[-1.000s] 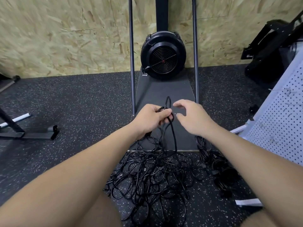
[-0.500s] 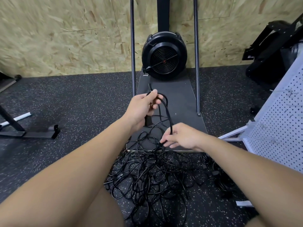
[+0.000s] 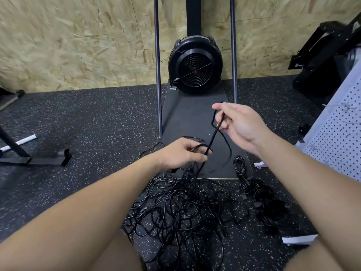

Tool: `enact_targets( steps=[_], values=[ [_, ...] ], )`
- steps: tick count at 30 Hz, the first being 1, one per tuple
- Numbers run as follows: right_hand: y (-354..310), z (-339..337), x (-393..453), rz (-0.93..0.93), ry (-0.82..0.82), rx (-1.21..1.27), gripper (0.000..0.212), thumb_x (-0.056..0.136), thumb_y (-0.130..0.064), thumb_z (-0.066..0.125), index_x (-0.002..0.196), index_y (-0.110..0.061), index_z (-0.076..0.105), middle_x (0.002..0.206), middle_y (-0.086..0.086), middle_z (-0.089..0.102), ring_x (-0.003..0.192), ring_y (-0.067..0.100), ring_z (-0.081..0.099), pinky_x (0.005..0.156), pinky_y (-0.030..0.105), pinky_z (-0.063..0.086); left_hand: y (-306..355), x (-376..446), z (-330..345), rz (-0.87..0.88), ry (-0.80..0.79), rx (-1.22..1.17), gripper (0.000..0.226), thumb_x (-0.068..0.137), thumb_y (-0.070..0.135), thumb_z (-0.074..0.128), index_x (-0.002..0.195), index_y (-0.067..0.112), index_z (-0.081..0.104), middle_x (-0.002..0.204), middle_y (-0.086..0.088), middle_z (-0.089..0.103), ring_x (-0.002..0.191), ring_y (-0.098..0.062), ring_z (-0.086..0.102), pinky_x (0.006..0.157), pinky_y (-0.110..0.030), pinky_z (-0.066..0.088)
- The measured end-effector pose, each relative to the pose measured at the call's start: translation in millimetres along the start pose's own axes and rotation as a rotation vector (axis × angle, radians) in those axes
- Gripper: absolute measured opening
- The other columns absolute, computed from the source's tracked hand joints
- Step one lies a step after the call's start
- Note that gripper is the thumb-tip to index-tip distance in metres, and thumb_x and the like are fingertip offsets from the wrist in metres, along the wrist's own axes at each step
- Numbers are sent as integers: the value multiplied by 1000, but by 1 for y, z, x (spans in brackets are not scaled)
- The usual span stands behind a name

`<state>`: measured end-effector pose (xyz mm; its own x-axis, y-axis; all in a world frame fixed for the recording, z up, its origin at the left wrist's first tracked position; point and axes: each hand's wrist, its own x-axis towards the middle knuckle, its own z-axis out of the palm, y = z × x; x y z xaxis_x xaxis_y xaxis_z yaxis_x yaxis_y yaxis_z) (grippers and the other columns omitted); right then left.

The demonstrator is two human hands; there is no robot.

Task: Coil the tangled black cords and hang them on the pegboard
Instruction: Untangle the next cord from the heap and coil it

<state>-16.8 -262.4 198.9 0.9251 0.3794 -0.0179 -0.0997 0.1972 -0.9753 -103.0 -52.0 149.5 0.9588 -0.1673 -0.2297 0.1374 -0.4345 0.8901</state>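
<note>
A taut cord [image 3: 212,136] runs diagonally at frame centre, lower left to upper right, between both hands. The left hand [image 3: 182,153] grips its lower loops; the right hand [image 3: 239,124] pinches the upper end. Below, the tangled cord pile [image 3: 185,204] lies on the speckled floor [image 3: 88,124]. Coiled bundles [image 3: 259,194] lie right of it. The pegboard [image 3: 340,137] stands at right edge; a fan unit [image 3: 194,64] sits behind, top centre.

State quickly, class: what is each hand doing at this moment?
Left hand: closed, gripping loops of the black cord.
Right hand: closed, pinching the same cord, which runs taut between the two hands.
</note>
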Motion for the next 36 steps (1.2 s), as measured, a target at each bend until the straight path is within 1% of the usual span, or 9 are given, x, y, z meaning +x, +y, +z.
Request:
enact_targets(
  steps=[5,10,14,19,22,24,26,30,36],
  values=[
    [-3,-3,3,-17,60,15,42,118,-35,49,126,0,72,93,11,74,74,16,62,75,29,55,7,7,14,90,155,26,23,104,40,75,98,20,85,75,-3,60,68,-24,42,64,-38,34],
    [2,-5,-9,-48,106,-478,37,111,-41,61,99,-12,81,92,7,79,74,14,72,71,34,58,17,10,9,104,259,34,26,107,34,72,86,22,82,62,13,59,49,-6,38,47,-22,31],
    [7,-13,-16,-22,-15,-807,33,107,-35,65,84,-15,77,73,2,76,62,15,69,68,40,55,27,14,9,123,320,-59,29,108,34,69,92,14,83,69,5,59,58,-12,45,56,-27,37],
    [27,-9,-22,130,-311,-1006,18,103,-24,72,119,-16,76,100,-5,83,85,14,81,87,49,68,44,17,12,166,397,-245,35,108,36,67,91,9,81,73,-4,57,70,-23,44,56,-31,32],
    [45,-2,-27,164,-457,-986,50,104,-32,76,150,-19,60,136,-13,72,88,5,77,82,30,66,60,21,14,209,434,-373,36,111,36,62,92,10,79,70,-3,54,69,-25,38,54,-30,26],
    [56,5,-29,152,-491,-894,46,106,-30,73,150,-23,60,146,-14,68,90,11,75,85,32,66,68,23,14,240,426,-436,33,112,35,61,93,14,78,68,-2,53,67,-23,36,54,-30,24],
    [66,13,-31,163,-489,-759,33,106,-24,72,138,-26,67,139,-13,73,97,21,71,95,42,63,73,24,12,260,426,-464,33,112,36,60,94,16,78,69,-1,55,67,-22,36,55,-30,24],
    [74,28,-34,195,-454,-688,16,110,-19,64,123,-22,72,114,-3,80,101,12,76,87,37,57,74,22,4,263,430,-543,32,115,31,58,105,6,76,73,0,56,63,-13,46,54,-24,27],
    [54,34,-30,151,-335,-667,20,115,-14,54,117,0,68,107,15,82,86,31,80,82,42,65,62,19,-17,214,445,-438,26,110,21,61,122,3,76,88,-2,72,66,-12,52,57,-23,34]
  ],
)
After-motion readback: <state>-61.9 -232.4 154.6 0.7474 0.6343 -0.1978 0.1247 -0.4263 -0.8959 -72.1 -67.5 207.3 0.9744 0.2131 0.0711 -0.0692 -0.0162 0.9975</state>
